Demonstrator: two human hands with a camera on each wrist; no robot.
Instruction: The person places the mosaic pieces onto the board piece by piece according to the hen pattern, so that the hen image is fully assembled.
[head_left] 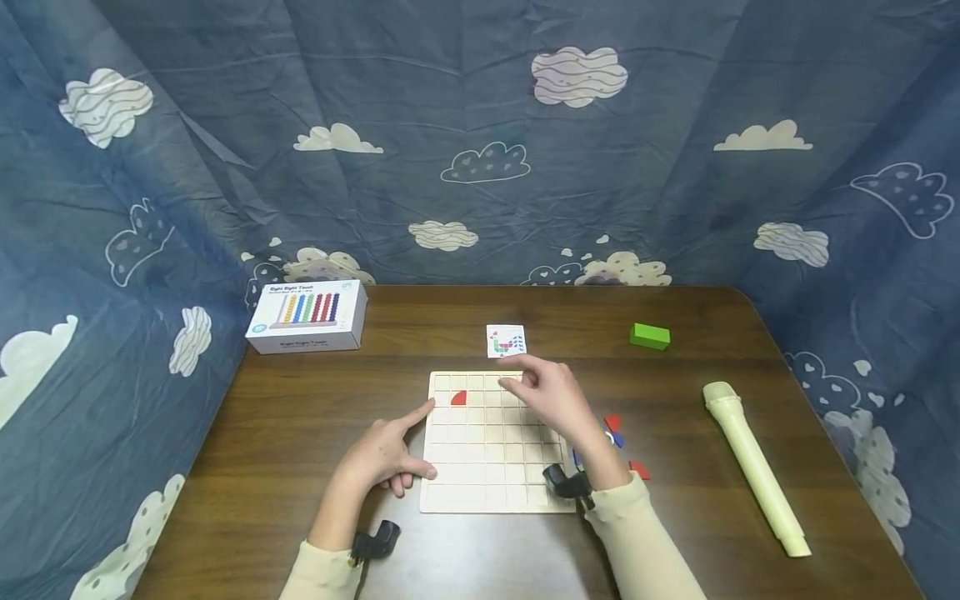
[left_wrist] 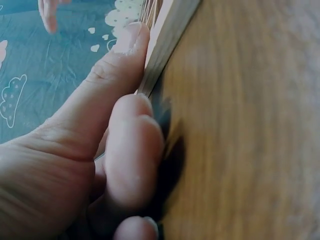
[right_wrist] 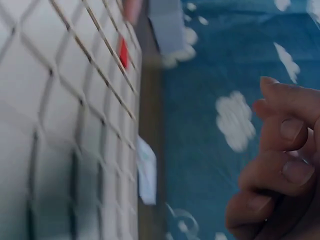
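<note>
A pale wooden board [head_left: 487,477] with a grooved grid lies on the table, and one red quarter-circle piece [head_left: 459,398] sits in a cell near its upper left. Along the board's left edge, my left hand [head_left: 378,454] touches with its outstretched index finger and thumb; its other fingers are bent under. My right hand [head_left: 555,400] hovers over the upper right of the board, thumb and index finger apart, with nothing visible between them. Beside the right forearm are loose red pieces [head_left: 640,470] and blue pieces [head_left: 618,439], partly hidden by the arm.
A small picture card [head_left: 506,340] lies behind the board. At the back left stands a white box [head_left: 307,318] with coloured beads pictured on it. A green block [head_left: 649,337] is at the back right, and a pale microphone-shaped tube [head_left: 757,471] lies at the right.
</note>
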